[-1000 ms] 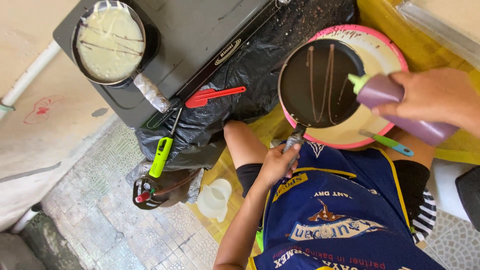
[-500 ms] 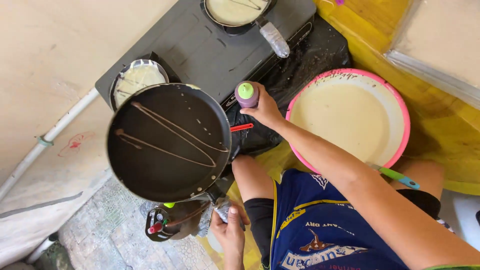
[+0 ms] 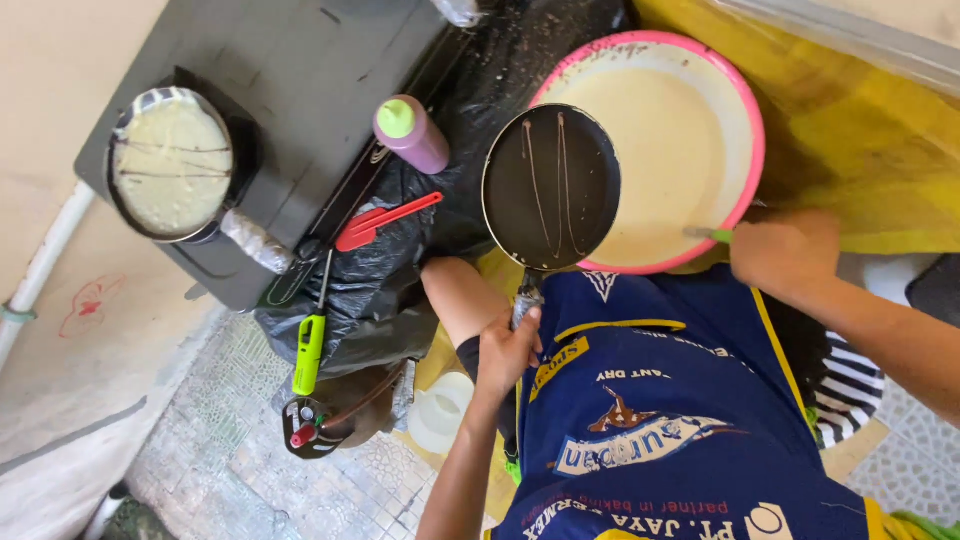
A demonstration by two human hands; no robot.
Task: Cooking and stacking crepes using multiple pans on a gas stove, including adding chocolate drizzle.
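1. My left hand [image 3: 505,350] grips the black pan [image 3: 551,187] by its handle, centre frame, over the pink-rimmed batter bowl [image 3: 745,110].
2. My right hand [image 3: 785,255] clenches a green-handled utensil [image 3: 708,234].
3. Pan looks stiff and light; handle's the safe hold.

Small black frying pan [image 3: 551,186], thin batter streaks across inside, held level by handle in left hand [image 3: 507,350], overlapping rim of pink-rimmed basin [image 3: 745,120] of pale batter. Green-handled utensil [image 3: 708,234] gripped by right hand [image 3: 785,252], resting at basin's near edge.

Black pan [image 3: 551,186] over batter bowl [image 3: 745,120]
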